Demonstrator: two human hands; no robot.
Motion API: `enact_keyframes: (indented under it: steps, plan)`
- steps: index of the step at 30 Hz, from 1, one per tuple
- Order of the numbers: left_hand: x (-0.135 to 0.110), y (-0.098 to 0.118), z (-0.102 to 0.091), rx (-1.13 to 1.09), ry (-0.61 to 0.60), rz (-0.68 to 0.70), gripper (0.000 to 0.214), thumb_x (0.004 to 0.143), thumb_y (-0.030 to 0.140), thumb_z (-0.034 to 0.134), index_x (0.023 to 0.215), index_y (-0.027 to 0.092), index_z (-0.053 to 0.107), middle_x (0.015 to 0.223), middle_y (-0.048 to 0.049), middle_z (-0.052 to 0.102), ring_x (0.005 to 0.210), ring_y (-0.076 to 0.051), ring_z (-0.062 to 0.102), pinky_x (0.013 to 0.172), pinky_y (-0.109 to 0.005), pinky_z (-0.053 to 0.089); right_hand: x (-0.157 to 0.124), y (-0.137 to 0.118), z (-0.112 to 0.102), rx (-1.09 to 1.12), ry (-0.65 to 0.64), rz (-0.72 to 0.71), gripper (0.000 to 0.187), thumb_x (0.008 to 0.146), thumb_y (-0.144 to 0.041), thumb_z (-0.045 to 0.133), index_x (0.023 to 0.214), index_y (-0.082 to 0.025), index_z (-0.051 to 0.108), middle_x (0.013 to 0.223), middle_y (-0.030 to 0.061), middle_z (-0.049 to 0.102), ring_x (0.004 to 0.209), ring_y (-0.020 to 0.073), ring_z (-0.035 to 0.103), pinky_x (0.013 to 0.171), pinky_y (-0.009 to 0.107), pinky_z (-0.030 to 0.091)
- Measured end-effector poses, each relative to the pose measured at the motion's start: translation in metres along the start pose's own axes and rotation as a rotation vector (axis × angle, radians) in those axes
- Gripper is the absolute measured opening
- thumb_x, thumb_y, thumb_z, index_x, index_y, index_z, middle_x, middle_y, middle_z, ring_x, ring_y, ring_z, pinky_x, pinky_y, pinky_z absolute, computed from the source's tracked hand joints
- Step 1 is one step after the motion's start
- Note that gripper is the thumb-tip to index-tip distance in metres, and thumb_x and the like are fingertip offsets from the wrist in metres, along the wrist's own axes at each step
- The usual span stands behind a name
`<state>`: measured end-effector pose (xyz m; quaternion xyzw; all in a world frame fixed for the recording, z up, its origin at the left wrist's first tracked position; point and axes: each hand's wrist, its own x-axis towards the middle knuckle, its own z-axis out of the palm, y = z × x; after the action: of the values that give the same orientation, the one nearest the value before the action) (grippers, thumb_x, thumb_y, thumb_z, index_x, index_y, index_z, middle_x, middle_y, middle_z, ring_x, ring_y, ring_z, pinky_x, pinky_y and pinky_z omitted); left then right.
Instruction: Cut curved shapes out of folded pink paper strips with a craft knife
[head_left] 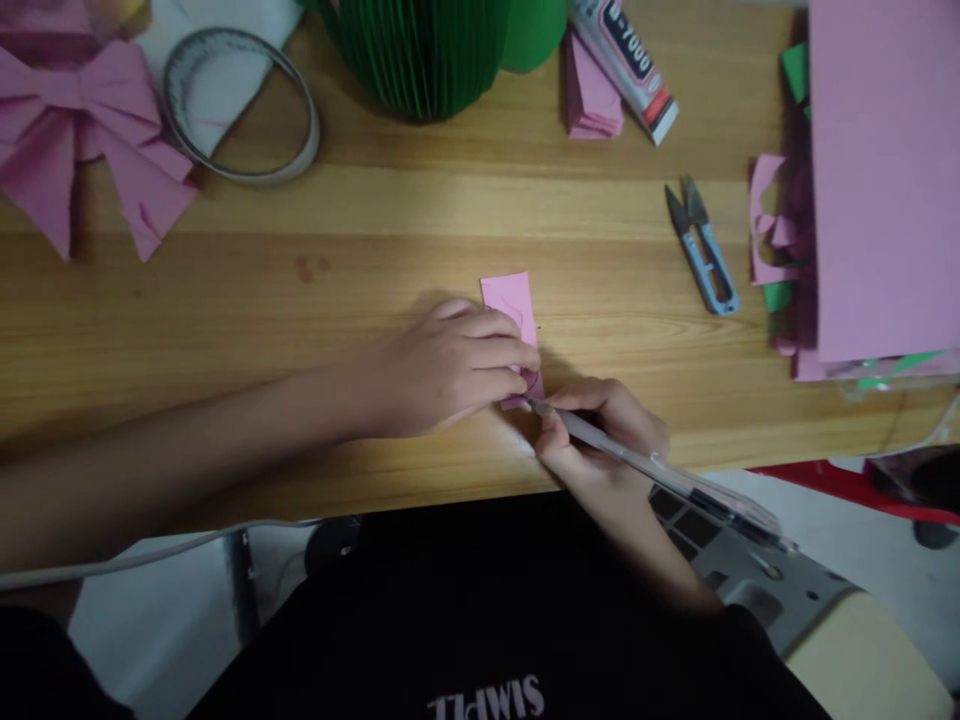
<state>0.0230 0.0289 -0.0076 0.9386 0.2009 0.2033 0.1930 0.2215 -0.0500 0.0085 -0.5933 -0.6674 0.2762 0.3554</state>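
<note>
A small pink paper strip [510,290] lies on the wooden table [360,290] with a thin curved line drawn on it. My left hand [465,365] rests flat over the strip's left side, fingers stretched across it and covering part of the line. My right hand [607,430] grips a clear-barrelled pen [667,475], its tip at the strip's lower end beside my left fingertips. The pen slants down to the right, towards my body.
Thread snips [703,248], a glue tube [630,65] and folded pink paper [592,95] lie beyond my right hand. Stacked pink sheets [885,180] and scraps stand right. A green honeycomb paper piece [427,60], tape roll [304,150] and pink paper bow [82,110] sit farther back.
</note>
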Motion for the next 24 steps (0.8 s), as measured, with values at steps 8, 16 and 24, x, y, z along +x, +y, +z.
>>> enact_keyframes:
  steps: [8,16,24]
  plan:
    - [0.0002,-0.001,0.0018,0.009,0.025,0.006,0.036,0.106,0.028,0.032,0.098,0.027,0.066,0.112,0.0049,0.074,0.103,-0.017,0.062,0.081,-0.037,0.04,0.0,0.0011,0.0008,-0.023,0.045,0.035,0.009,0.079,-0.019,0.067,0.079,-0.022,0.059,0.061,-0.0063,0.062,0.048,0.0077,0.055,0.045,0.021,0.044]
    - [0.0008,-0.0025,0.0022,-0.016,0.06,0.034,0.029,0.104,0.023,0.041,0.094,0.024,0.068,0.109,0.001,0.074,0.101,-0.018,0.062,0.08,-0.036,0.039,-0.0012,0.0013,0.0018,-0.011,0.071,0.082,0.01,0.078,-0.018,0.066,0.08,-0.022,0.057,0.057,-0.0076,0.058,0.047,0.0077,0.052,0.044,0.021,0.043]
    - [0.0015,-0.0021,0.0016,0.0,0.031,0.022,0.032,0.104,0.025,0.039,0.095,0.024,0.07,0.109,0.0013,0.075,0.102,-0.017,0.062,0.081,-0.035,0.04,-0.0017,0.0023,0.0028,0.004,0.097,0.101,0.01,0.08,-0.019,0.066,0.082,-0.022,0.057,0.061,-0.0061,0.062,0.048,0.008,0.055,0.044,0.02,0.045]
